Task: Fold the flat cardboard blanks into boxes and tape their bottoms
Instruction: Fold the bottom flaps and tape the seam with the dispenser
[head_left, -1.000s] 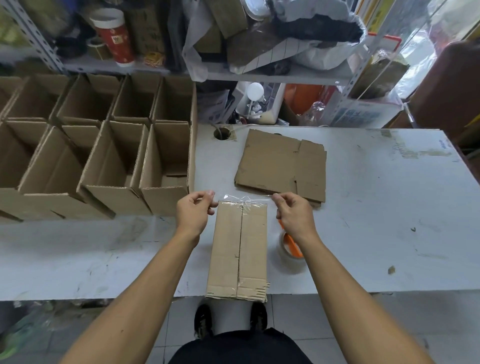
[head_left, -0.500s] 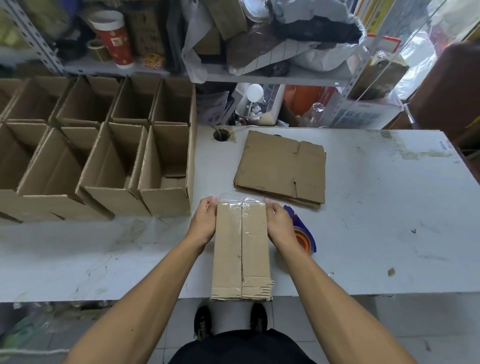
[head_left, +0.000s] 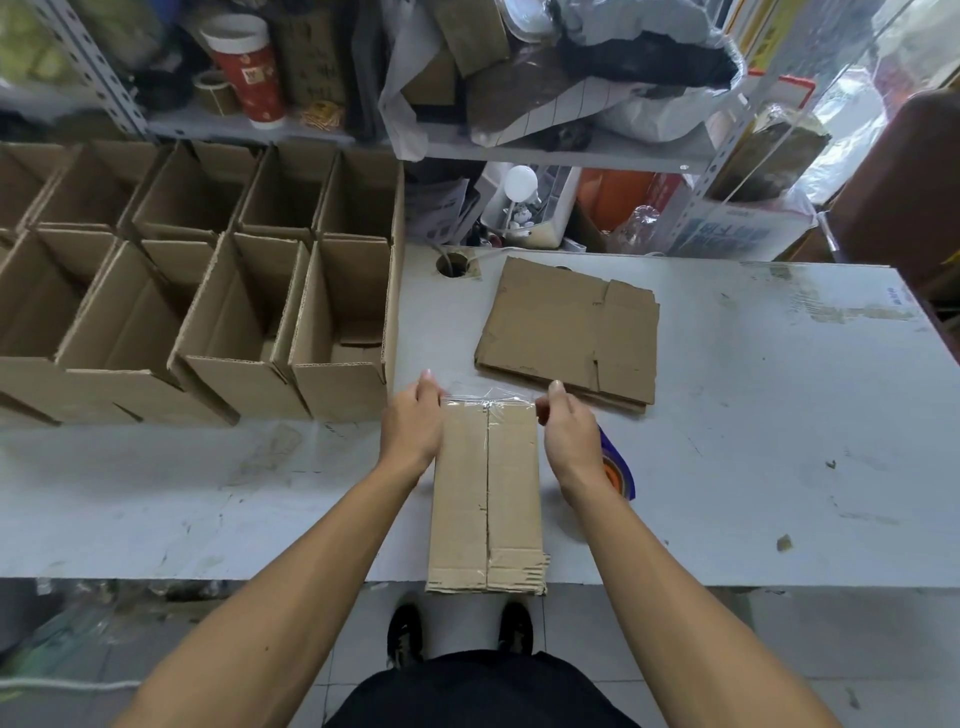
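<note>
While the white worktable (head_left: 727, 415) carries everything in play, its left part is filled by rows of finished open-topped boxes (head_left: 208, 291), standing upright and touching one another, and a small stack of flat cardboard blanks (head_left: 561, 332) lies at centre toward the far edge. Nearer, at the near edge and partly overhanging it, stands the box in hand (head_left: 485, 493), bottom up, its two bottom flaps meeting along a centre seam that runs near to far. Clear tape (head_left: 488, 402) covers that seam and crosses the far rim, where it looks crumpled and not fully pressed down. The left hand (head_left: 413, 426) lies flat against the box's left side near the far corner, fingers straight; the right hand (head_left: 569, 436) sits just beside the right far corner, fingers loosely bent toward the tape end, though whether they pinch the tape or only touch it cannot be told. A blue tape dispenser (head_left: 618, 467) with an orange core rests on the table right of the box, half hidden by the right wrist. Judging by this, the taping step on this box is nearly done; the next move likely calls for smoothing the far tape end down over the edge, then turning the box upright and setting it with the others.
</note>
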